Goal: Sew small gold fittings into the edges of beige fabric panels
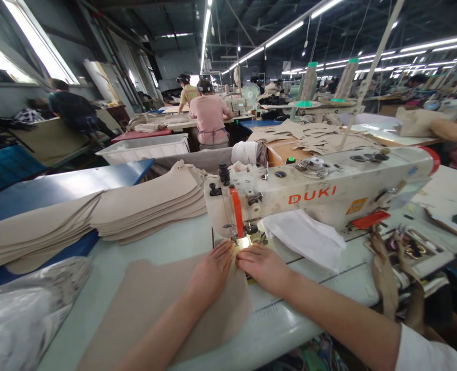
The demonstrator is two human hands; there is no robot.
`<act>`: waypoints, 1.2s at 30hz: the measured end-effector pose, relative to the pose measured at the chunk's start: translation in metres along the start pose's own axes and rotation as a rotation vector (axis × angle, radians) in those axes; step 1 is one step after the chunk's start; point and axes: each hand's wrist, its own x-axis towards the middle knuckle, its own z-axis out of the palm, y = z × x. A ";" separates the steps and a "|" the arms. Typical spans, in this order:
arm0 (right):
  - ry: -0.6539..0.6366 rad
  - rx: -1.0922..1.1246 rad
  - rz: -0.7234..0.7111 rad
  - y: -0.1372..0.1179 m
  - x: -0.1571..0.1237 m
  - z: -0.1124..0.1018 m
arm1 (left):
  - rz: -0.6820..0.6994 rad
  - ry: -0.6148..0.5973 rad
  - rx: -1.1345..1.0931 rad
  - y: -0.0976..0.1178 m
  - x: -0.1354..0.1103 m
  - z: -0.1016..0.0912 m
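Note:
A beige fabric piece (151, 304) lies flat on the pale sewing table (143, 247), its far edge under the presser foot of a white DUKI sewing machine (317, 193). My left hand (211, 273) rests palm down on the fabric, fingers stretched toward the needle (244, 238). My right hand (263, 265) lies flat beside it, fingertips at the lit needle area, pressing the fabric's edge. Both hands hold the cloth down rather than gripping it.
Stacks of cut beige pieces (143, 203) lie at the left of the machine, more on a blue table (58, 188). White cloth (306, 237) sits under the machine arm. A plastic bag (23, 314) lies at lower left. Other people work at the back; thread cones stand behind the machine.

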 end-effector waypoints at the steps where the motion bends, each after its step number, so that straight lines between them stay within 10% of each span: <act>1: -0.004 -0.002 -0.002 0.000 0.000 0.000 | 0.008 -0.004 0.013 -0.001 0.000 0.000; 36: -0.006 0.036 0.040 0.005 0.006 0.008 | -0.114 -0.042 -0.034 -0.002 0.010 -0.002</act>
